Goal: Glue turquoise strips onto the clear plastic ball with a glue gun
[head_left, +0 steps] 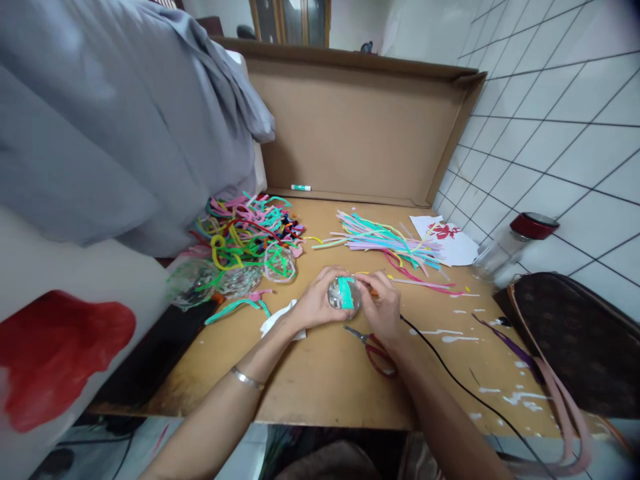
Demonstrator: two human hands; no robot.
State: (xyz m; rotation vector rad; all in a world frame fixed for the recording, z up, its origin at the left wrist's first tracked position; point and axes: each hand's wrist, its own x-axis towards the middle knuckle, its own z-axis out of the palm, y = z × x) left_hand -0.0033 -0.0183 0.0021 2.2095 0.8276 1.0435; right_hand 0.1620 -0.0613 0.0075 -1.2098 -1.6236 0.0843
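Note:
My left hand (pixel 319 297) is wrapped round a small, clear, round plastic container (pixel 336 293), holding it above the table. A teal fuzzy strip (pixel 345 293) runs across the container. At its right edge, the fingers of my right hand (pixel 379 300) are pinched together; what they grip is hidden. A bit of orange shows behind those fingers. Red-handled scissors (pixel 379 357) lie partly beneath my right forearm, blades toward the container. Beside my left wrist lies a crumpled white tissue (pixel 280 319).
Tangled pipe cleaners (pixel 245 227) and clear plastic pieces (pixel 237 280) lie left; straight pipe cleaners (pixel 385 240) lie behind my hands. A black cable (pixel 450 373) runs right, near a brown bag (pixel 575 340) and a bottle (pixel 505 250). A cardboard wall (pixel 350 127) closes the back.

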